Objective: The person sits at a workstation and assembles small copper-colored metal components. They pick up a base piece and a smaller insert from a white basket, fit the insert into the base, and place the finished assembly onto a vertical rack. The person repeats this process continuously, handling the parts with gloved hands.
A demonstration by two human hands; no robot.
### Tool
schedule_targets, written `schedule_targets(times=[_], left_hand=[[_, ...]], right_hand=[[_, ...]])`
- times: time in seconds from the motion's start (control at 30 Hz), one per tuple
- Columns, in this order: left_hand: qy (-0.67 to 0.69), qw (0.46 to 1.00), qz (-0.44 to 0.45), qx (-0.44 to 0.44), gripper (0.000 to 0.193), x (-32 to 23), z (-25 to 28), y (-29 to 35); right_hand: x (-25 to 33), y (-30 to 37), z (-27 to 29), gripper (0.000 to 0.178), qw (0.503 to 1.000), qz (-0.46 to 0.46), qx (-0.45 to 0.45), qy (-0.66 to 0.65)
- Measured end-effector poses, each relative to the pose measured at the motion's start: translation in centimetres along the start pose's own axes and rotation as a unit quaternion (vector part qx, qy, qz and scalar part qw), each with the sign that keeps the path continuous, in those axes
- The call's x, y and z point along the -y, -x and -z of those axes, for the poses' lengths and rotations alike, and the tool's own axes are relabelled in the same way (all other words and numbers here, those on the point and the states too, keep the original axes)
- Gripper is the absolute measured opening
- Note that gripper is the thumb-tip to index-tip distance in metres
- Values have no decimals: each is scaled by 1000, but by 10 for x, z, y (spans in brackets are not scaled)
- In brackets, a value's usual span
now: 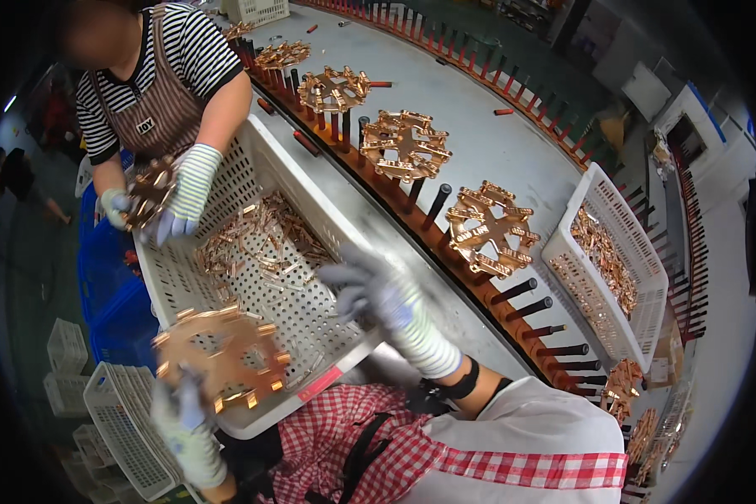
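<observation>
My left hand (185, 424), in a striped knit glove, grips the edge of a copper-coloured round rack (195, 346) with blocky clips around its rim. This rack is tilted over the near end of a white perforated crate (315, 202). Above the crate's right side is my right hand (386, 298), also gloved, its fingers spread and slightly blurred, with nothing in them. Small shiny copper-coloured pieces (256, 244) lie heaped toward the crate's far end.
Similar copper racks (493, 228) sit along a conveyor line of dark upright pegs (437, 206). Across the crate, a co-worker in striped gloves (191, 189) holds another rack (149, 193). A second crate (563, 252) of small pieces stands at right; blue bins (113, 277) are at left.
</observation>
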State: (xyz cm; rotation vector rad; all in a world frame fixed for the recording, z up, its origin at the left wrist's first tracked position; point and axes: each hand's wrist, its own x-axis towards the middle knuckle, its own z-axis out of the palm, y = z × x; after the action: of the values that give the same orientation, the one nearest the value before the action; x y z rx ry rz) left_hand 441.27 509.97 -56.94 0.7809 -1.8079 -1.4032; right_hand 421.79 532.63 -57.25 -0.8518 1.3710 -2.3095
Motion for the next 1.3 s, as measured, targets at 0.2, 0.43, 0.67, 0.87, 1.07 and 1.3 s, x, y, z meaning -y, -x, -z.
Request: schedule_targets(times=[0.2,0.43,0.67,0.87,1.07,1.3], left_hand=[[-92,947,83,-295,46,57,92,107],[-170,879,221,-386,45,185,173,183],[-96,959,12,-266,46,251,204,194],[-30,996,-75,-22,42,-36,43,131],[-5,993,-104,47,38,-81,17,128],[-237,913,-331,-26,46,-81,32,157]], right_hand=[[-11,28,92,45,943,88,-223,-231],[-5,8,117,32,820,344,-341,305],[34,34,5,33,989,70,-101,81],[29,85,-45,22,985,-81,50,141],[68,127,-91,45,975,-156,152,51],[53,176,-86,35,934,22,183,306]])
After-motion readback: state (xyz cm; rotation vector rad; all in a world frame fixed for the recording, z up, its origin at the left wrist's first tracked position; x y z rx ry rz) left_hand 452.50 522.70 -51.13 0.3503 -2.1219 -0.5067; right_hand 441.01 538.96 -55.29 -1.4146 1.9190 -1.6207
